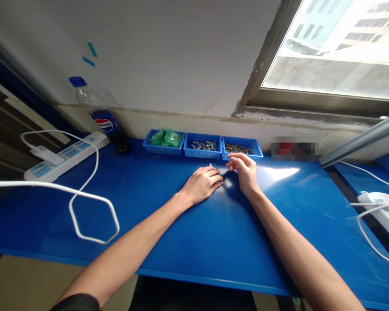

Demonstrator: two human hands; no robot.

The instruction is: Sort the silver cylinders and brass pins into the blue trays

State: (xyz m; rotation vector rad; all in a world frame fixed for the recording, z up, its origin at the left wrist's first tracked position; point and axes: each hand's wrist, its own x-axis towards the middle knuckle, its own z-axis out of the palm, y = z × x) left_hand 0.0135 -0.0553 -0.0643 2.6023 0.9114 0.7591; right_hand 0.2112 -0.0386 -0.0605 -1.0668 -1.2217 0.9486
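Our left hand (202, 183) lies on the blue worktop (214, 233), fingers closed on a small white pin (210, 165). Our right hand (244, 172), fingertips pinched together, hovers near the right tray (243, 150). Far left, we see the Pepsi logo on a bottle (97, 110).

one view, from the camera on my head, looking forward and down across the blue table (194, 242) toward the wall (168, 65) at 12 o'clock. it sits close: my left hand (202, 183) and right hand (246, 172) meet mid-frame, forearms entering from 6 o'clock. the window (337, 47) lies at 2 o'clock, the power strip (65, 157) at 9 o'clock
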